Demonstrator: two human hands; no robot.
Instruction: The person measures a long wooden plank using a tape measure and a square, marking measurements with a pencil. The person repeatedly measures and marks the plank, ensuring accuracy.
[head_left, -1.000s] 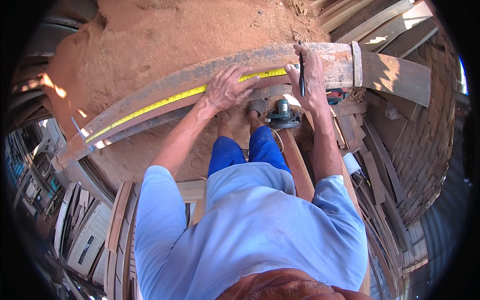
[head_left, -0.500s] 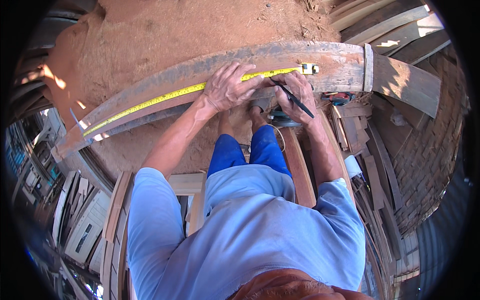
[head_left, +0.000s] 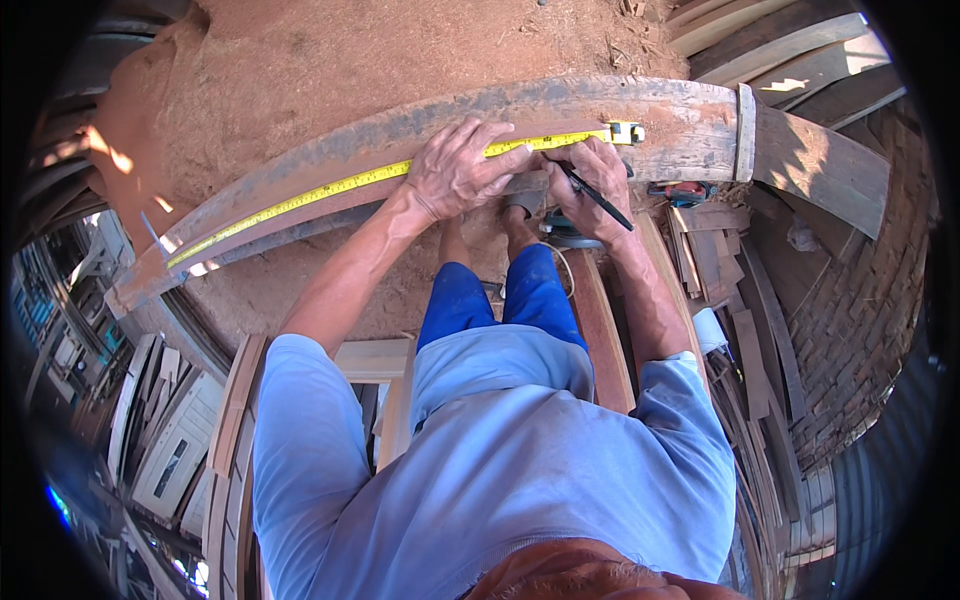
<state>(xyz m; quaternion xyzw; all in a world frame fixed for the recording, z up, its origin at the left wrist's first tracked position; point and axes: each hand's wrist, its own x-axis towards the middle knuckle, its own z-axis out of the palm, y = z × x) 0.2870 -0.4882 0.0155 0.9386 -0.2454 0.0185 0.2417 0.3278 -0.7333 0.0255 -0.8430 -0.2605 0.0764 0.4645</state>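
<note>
A yellow tape measure [head_left: 330, 188] is drawn out along a reddish wood strip [head_left: 345, 208], which lies on a long weathered plank [head_left: 680, 108]. The tape's case [head_left: 627, 132] rests at the right end of the blade. My left hand [head_left: 455, 172] lies across blade and strip, its bent fingers over the far side and its thumb toward the right, gripping the tape there. Just left of and below the case, my right hand [head_left: 594, 188] is closed around a black pen [head_left: 606, 207]. The pen's tip points left, close to the strip's near edge; exactly where it touches is hard to see.
A power tool [head_left: 572, 236] with a cord sits under the plank by my feet; a red tool [head_left: 685, 193] lies further right. Stacked boards [head_left: 770, 55] fill the far right. Wood offcuts [head_left: 712, 250] and panels [head_left: 178, 455] stand at both sides. Sawdust covers the ground [head_left: 400, 60].
The right hand and pen have shifted very slightly. The whole scene has slid a little to the right with the head; the left hand keeps its place on the tape.
</note>
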